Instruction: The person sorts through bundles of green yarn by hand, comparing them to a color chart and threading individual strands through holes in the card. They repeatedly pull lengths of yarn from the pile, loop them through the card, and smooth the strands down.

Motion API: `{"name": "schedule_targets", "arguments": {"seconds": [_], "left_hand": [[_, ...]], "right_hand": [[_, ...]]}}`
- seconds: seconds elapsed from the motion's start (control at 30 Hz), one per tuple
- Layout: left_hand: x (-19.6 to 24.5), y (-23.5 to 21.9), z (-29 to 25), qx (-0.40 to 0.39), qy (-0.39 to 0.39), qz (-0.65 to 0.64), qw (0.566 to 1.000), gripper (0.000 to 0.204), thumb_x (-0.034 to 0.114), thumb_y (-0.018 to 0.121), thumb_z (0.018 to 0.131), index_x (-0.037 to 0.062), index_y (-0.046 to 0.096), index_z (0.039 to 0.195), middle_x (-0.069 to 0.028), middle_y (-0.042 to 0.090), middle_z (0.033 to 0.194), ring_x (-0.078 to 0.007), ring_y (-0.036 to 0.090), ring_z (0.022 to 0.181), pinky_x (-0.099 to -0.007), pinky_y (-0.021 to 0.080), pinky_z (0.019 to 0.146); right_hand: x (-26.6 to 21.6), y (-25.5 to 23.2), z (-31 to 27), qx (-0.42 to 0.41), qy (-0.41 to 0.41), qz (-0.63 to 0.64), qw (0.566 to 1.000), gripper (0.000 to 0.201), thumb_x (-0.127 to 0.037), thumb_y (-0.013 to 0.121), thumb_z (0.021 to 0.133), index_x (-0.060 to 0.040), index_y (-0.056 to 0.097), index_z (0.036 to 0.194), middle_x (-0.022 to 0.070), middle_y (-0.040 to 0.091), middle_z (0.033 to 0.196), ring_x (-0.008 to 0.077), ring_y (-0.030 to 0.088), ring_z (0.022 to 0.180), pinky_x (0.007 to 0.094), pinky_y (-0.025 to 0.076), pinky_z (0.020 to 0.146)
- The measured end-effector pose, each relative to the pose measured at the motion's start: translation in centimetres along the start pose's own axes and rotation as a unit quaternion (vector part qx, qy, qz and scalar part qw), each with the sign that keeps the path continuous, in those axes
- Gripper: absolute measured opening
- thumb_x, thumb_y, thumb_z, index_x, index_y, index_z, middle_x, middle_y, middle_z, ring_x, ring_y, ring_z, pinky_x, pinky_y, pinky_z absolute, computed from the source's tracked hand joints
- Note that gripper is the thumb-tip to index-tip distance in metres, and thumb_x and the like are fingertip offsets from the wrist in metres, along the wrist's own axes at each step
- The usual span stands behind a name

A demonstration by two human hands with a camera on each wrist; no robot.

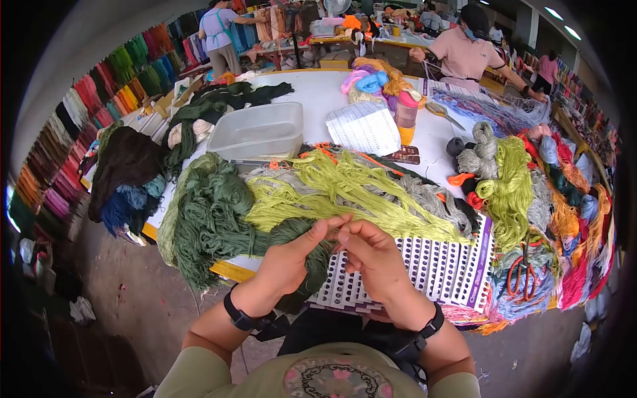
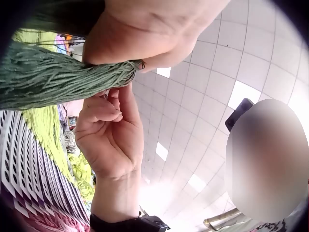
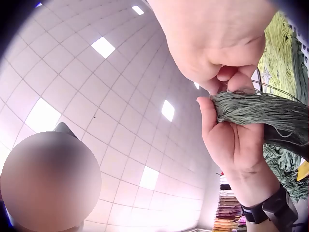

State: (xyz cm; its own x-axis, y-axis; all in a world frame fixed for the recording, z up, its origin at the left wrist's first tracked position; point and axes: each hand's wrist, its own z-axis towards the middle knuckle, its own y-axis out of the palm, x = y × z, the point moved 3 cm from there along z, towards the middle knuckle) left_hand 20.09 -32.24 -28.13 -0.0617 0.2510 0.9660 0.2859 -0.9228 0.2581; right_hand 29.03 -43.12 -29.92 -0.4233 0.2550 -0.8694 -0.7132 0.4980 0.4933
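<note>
A dark green thread skein (image 2: pixel 63 79) hangs from my left hand (image 1: pixel 286 262), its looped end gathered between the thumb and the fingers. My right hand (image 1: pixel 379 257) meets it there, thumb and bent fingers pinching strands at the skein's tip. In the right wrist view the dark green bundle (image 3: pixel 256 107) runs across the left palm, and a few loose strands stretch off from the right fingertips. Beneath both hands lie yellow-green skeins (image 1: pixel 345 182) and hole-punched white cards (image 1: pixel 424 268) with a purple edge. A large dark green pile (image 1: pixel 215 199) sits left of the hands.
A translucent plastic tub (image 1: pixel 255 129) stands behind the pile. Farther back are a printed sheet (image 1: pixel 363 127), a pink-topped cup (image 1: pixel 406 113) and a phone (image 1: pixel 406 155). Red-handled scissors (image 1: pixel 521 275) lie on mixed threads at right. Another person (image 1: pixel 468 53) works across the table.
</note>
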Motion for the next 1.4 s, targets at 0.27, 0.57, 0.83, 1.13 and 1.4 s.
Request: {"name": "schedule_targets", "arguments": {"seconds": [0.27,0.57,0.83,1.13,1.4], "left_hand": [[-0.5,-0.6,0.1,-0.016,-0.005,-0.150,0.988,0.068,0.057,0.029,0.095,-0.0008,0.050,0.124,-0.0123,0.056,0.121,-0.0199,0.050,0.117,-0.0364,0.040,0.100],[-1.6,0.1,0.1,-0.038,0.054,0.073,0.995,0.072,0.057,0.026,0.095,-0.0017,0.040,0.135,-0.0113,0.048,0.132,-0.0196,0.047,0.120,-0.0333,0.036,0.103],[-1.1,-0.5,-0.2,0.012,-0.037,-0.058,0.998,0.054,0.042,0.039,0.099,-0.0011,0.046,0.132,-0.0077,0.052,0.127,-0.0154,0.051,0.112,-0.0324,0.040,0.098],[-2.1,-0.9,0.0,0.046,0.001,-0.161,0.986,0.044,0.036,0.047,0.097,-0.0025,0.056,0.116,-0.0131,0.057,0.120,-0.0204,0.056,0.106,-0.0346,0.046,0.093],[-1.7,-1.2,-0.2,0.007,0.012,-0.188,0.982,0.061,0.050,0.041,0.094,-0.0030,0.052,0.120,-0.0132,0.057,0.118,-0.0210,0.055,0.109,-0.0381,0.045,0.095]], "right_hand": [[0.1,-0.7,0.1,0.031,0.046,0.105,0.993,0.013,-0.020,0.056,0.094,-0.0069,0.057,0.097,0.0005,0.060,0.081,0.0031,0.041,0.049,0.0187,0.042,0.049],[1.1,-0.2,0.2,-0.039,0.035,-0.080,0.995,0.016,-0.017,0.068,0.086,-0.0084,0.065,0.098,-0.0060,0.061,0.085,0.0022,0.052,0.073,0.0192,0.043,0.059],[0.6,0.1,-0.2,0.006,0.062,0.028,0.998,0.011,-0.019,0.066,0.088,-0.0109,0.066,0.095,-0.0065,0.063,0.091,-0.0010,0.049,0.068,0.0161,0.041,0.057],[1.4,-0.1,-0.1,-0.015,0.062,0.133,0.989,0.010,-0.016,0.061,0.091,-0.0079,0.063,0.097,-0.0057,0.061,0.095,0.0002,0.044,0.060,0.0168,0.041,0.055],[1.4,-0.3,-0.1,0.004,0.067,0.176,0.982,0.013,-0.021,0.055,0.095,-0.0088,0.057,0.092,0.0000,0.059,0.084,0.0033,0.046,0.057,0.0189,0.040,0.051]]}}
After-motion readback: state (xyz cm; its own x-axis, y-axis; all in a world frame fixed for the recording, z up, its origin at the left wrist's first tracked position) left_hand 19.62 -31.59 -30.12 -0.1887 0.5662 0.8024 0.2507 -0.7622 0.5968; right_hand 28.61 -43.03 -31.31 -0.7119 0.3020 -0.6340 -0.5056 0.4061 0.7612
